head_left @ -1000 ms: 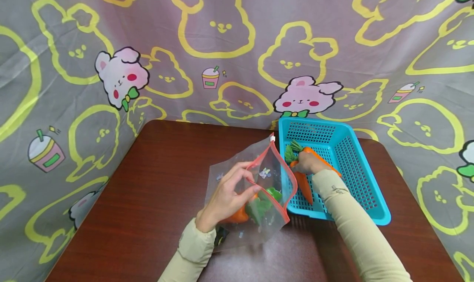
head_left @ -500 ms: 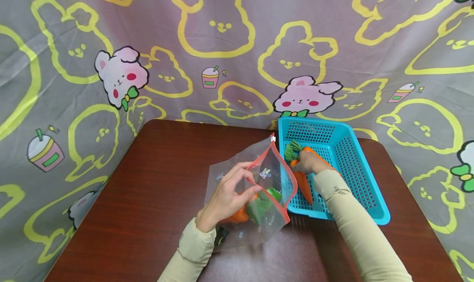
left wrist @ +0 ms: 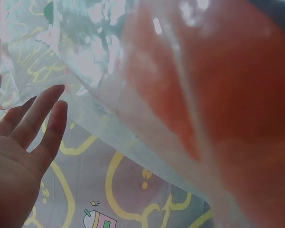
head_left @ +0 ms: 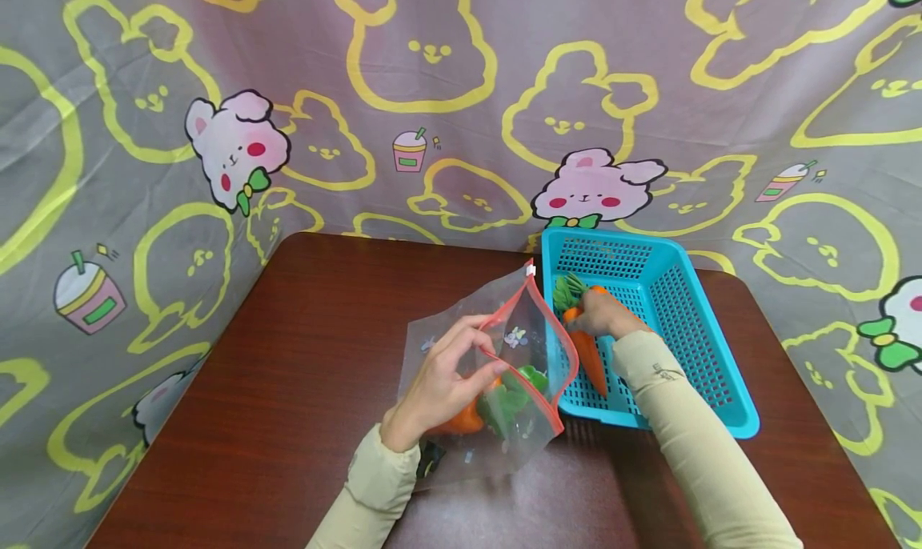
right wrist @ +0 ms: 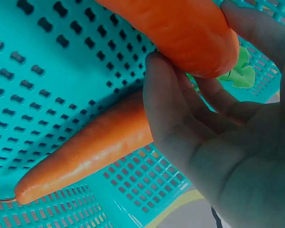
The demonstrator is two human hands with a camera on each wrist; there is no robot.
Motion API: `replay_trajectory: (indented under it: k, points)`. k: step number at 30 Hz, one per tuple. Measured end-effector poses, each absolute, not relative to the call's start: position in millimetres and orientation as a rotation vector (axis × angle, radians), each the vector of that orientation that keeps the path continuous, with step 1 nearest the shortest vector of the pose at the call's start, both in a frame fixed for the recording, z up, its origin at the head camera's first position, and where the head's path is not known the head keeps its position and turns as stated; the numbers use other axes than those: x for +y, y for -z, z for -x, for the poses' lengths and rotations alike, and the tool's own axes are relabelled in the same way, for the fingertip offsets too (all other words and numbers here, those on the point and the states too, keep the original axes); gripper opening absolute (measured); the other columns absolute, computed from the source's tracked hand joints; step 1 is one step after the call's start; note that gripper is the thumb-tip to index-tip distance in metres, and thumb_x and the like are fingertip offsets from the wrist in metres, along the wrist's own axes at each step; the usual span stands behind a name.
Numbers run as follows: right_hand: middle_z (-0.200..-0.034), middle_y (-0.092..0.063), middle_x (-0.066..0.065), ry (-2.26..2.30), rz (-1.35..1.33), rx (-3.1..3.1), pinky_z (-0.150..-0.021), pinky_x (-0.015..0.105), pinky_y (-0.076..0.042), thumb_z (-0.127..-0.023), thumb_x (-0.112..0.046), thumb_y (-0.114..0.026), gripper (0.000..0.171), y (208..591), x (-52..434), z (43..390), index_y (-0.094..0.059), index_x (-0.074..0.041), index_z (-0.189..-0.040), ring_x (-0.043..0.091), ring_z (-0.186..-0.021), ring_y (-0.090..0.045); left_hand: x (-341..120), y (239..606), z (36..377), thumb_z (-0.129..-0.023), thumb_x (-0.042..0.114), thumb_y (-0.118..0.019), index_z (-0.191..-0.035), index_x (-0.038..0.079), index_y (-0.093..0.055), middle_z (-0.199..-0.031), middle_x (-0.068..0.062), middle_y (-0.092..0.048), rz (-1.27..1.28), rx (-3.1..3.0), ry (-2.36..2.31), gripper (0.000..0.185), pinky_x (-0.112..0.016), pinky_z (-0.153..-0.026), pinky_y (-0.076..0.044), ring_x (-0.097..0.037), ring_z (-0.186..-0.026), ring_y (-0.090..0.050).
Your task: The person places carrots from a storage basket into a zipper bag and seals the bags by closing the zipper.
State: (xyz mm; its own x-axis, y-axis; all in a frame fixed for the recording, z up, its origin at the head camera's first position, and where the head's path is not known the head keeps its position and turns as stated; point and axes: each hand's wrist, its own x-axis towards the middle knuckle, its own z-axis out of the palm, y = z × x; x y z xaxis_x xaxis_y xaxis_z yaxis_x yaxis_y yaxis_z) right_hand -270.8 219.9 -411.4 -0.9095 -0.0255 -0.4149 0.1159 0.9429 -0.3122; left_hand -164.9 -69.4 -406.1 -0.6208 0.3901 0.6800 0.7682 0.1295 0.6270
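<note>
Carrots sit in the turquoise basket (head_left: 709, 349) at the right of the bench (head_left: 302, 357), and my right hand (head_left: 601, 313) is down among them. From the wrist view I see its grip curled around the thick end of one carrot (right wrist: 180, 28), fingers (right wrist: 164, 104) wrapped beneath it and the thumb on the far side, green leaves showing just past the fingertips. A second carrot (right wrist: 85, 152) lies flat on the perforated floor of the basket, just below the held one and beside my palm, its thin tip pointing away from the grip. From the head view the carrot tops (head_left: 567, 290) fan out toward the basket's near-left corner, close to the bag's mouth. My left hand (head_left: 439, 385) holds the clear zip bag (head_left: 497, 357) just left of the basket, thumb and forefinger pinching the red-edged rim so the mouth gapes toward the basket; the remaining fingers lie straight and loose, as the left wrist view shows. Inside the bag I can make out something orange (head_left: 464, 417) and something green (head_left: 515, 393), pressed against the film, too blurred to name closely. Bag and basket stand just beside each other, the bag's rim overlapping the basket's left wall in the head view.
</note>
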Motion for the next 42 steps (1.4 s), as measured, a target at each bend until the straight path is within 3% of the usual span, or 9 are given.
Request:
replay_trajectory:
  k: [11,28,37,42]
  points:
    - [-0.096,-0.057,0.017,0.550,-0.071,2.709,-0.065,0.032,-0.047,-0.090,-0.023,-0.065,0.037,403,219,265,-0.050,0.004,-0.110,0.026,-0.081,-0.053,-70,406,165,-0.085,0.011,-0.073,-0.095,0.010,-0.055,-0.121,-0.011,-0.059,1.126,-2.063,1.458,0.021,-0.039,-0.099,-0.048,-0.026,-0.117,-0.058]
    - [-0.099,-0.058,0.020,0.643,-0.014,2.743,-0.065,0.031,-0.048,-0.090,-0.027,-0.064,0.044,386,224,255,-0.043,0.004,-0.113,0.026,-0.080,-0.055,-71,407,164,-0.085,0.011,-0.073,-0.096,0.010,-0.054,-0.123,-0.009,-0.059,1.118,-2.083,1.477,0.022,-0.039,-0.100,-0.048,-0.025,-0.120,-0.057]
    - [-0.104,-0.059,0.021,0.672,-0.031,2.760,-0.065,0.031,-0.049,-0.090,-0.030,-0.065,0.050,384,226,253,-0.043,0.005,-0.118,0.026,-0.081,-0.058,-71,408,162,-0.087,0.014,-0.071,-0.097,0.010,-0.056,-0.124,-0.011,-0.059,1.113,-2.077,1.475,0.019,-0.030,-0.086,-0.053,-0.022,-0.108,-0.061]
    - [-0.106,-0.060,0.023,0.710,-0.040,2.765,-0.066,0.030,-0.049,-0.090,-0.029,-0.064,0.048,381,227,251,-0.044,0.005,-0.117,0.026,-0.082,-0.059,-71,407,161,-0.086,0.013,-0.067,-0.098,0.011,-0.055,-0.125,-0.011,-0.058,1.119,-2.078,1.493,0.018,-0.030,-0.085,-0.052,-0.019,-0.104,-0.060]
